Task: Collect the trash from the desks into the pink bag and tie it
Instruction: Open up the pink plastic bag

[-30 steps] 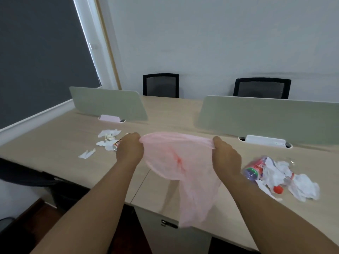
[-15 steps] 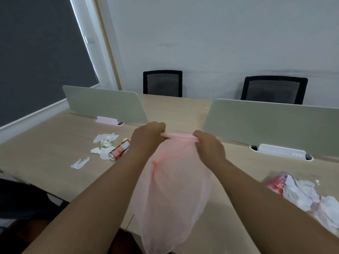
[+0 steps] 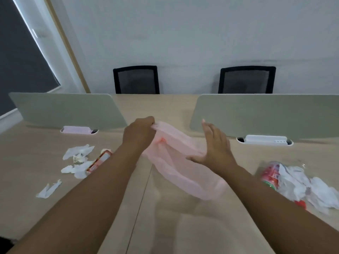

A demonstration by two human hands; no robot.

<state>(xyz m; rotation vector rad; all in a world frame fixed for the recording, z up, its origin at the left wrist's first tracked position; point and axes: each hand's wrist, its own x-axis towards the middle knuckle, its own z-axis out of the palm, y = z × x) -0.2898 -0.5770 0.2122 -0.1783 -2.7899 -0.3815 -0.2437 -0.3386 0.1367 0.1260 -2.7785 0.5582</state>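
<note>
- The thin pink plastic bag [image 3: 185,162] lies at the centre of the pale wooden tabletop [image 3: 165,226], between the left hand [image 3: 139,136] at 9 o'clock and the right hand [image 3: 214,145] at 3 o'clock.
- Crumpled white tissues [image 3: 78,160] and a red drink can [image 3: 99,162] lie together at 9 o'clock of the bag.
- A heap of white wrappers and a red bottle [image 3: 293,182] lies at 4 o'clock.
- Two grey-green divider panels [image 3: 67,109] stand at 12 o'clock, behind everything.
- Two black mesh chairs [image 3: 136,79] stand beyond the panels.

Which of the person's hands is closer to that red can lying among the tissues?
Left. The left hand grips the pink bag just right of the red can; the right hand is farther right, beyond the bag.
</note>
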